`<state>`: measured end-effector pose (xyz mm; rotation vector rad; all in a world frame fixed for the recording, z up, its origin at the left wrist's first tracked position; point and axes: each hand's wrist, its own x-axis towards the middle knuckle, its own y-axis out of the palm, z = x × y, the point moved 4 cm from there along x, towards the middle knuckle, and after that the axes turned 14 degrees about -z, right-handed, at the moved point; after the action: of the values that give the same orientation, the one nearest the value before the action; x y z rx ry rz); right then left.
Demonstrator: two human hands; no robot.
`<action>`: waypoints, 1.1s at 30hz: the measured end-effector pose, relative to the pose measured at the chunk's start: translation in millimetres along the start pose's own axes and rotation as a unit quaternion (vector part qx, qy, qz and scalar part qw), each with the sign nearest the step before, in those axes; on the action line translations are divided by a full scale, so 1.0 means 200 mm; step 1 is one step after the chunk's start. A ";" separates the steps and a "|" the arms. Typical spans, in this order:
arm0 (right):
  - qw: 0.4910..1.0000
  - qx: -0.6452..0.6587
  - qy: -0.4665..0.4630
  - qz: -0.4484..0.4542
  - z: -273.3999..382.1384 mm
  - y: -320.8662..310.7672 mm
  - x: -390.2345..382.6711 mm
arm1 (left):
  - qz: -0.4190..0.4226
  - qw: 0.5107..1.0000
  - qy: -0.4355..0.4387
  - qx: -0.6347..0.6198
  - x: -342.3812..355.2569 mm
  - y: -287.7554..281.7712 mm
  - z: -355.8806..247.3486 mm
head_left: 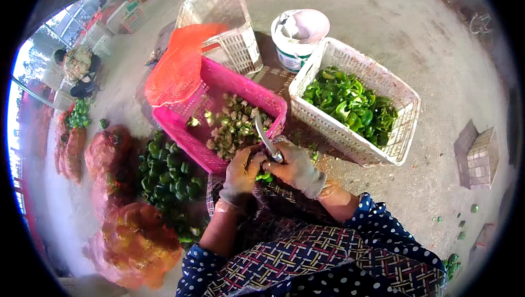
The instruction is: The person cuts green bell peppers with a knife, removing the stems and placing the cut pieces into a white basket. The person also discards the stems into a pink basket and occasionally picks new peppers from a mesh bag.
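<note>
My two gloved hands meet over the near end of a pink crate [219, 73]. Gripped in my right hand [298, 170] is a knife [262, 131] with a curved blade, its tip pointing up and away from me. My left hand [239, 175] is closed just beside it, its fingers curled in. A bit of bright green pepper [265, 177] shows beneath my fingers; most of it is hidden by the hands. Pale cut pepper cores [235, 127] lie heaped in the pink crate.
A white crate [350, 145] on the right holds cut green peppers [353, 103]. Beyond are a white bucket [299, 34], another white crate [240, 45] and an orange mesh bag [178, 70]. Whole green peppers [169, 171] and filled mesh sacks [139, 242] lie left. A person [79, 65] crouches farther off.
</note>
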<state>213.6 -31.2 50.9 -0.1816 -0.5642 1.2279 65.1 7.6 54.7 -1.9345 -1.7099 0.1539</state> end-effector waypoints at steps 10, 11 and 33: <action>0.992 0.018 0.115 0.053 -0.03 0.02 -0.03 | -0.100 0.988 -0.084 -0.086 -0.14 0.07 0.17; 0.988 0.064 0.140 0.032 -0.05 0.03 -0.03 | -0.098 0.960 -0.176 -0.193 -0.12 0.09 0.22; 0.980 -0.157 0.050 0.110 -0.05 -0.26 0.15 | -0.026 0.995 -0.068 -0.062 0.03 0.06 -0.07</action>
<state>269.6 -20.5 73.3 -0.5833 -0.6608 1.3293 83.0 8.9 61.6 -2.0065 -1.8970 0.1659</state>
